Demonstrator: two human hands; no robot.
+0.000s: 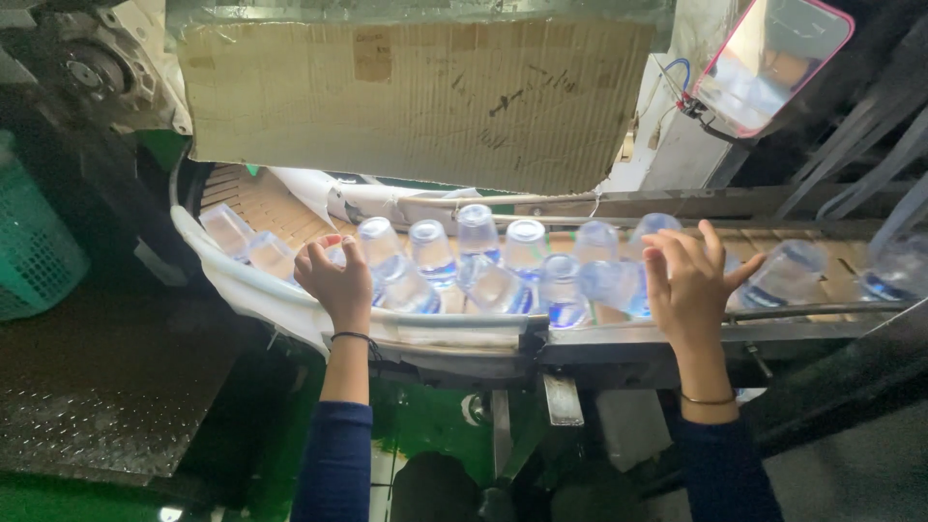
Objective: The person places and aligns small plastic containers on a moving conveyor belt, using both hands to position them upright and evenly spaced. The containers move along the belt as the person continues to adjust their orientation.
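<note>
We are standing at a conveyor belt (290, 208) that curves in from the upper left of the frame and runs off to the right, and it is crowded with clear plastic water cups (503, 266), each sealed and partly blue-tinted. Our left hand (335, 275), in the centre-left of the frame, is curled with the fingers bent down onto a cup at the bend of the belt; it seems to be touching or lightly pinching the cup's top, though we cannot tell whether it truly grips it. Our right hand (688, 282), right of centre, is spread open with the fingers splayed, resting against the cups just in front of it and holding nothing.

As for progress, we judge the sorting to be midway at best. Several cups in the back row stand upright, while a number in the front row, between our two hands, lie tipped on their sides, as do the cups (788, 271) at the far right of the belt. None has been lifted clear of the belt.

A sheet of worn cardboard (416, 92) hangs over the belt at the top centre, a green plastic basket (29, 242) sits at the left edge, and a pink-edged phone (768, 58) is mounted in the upper right.
</note>
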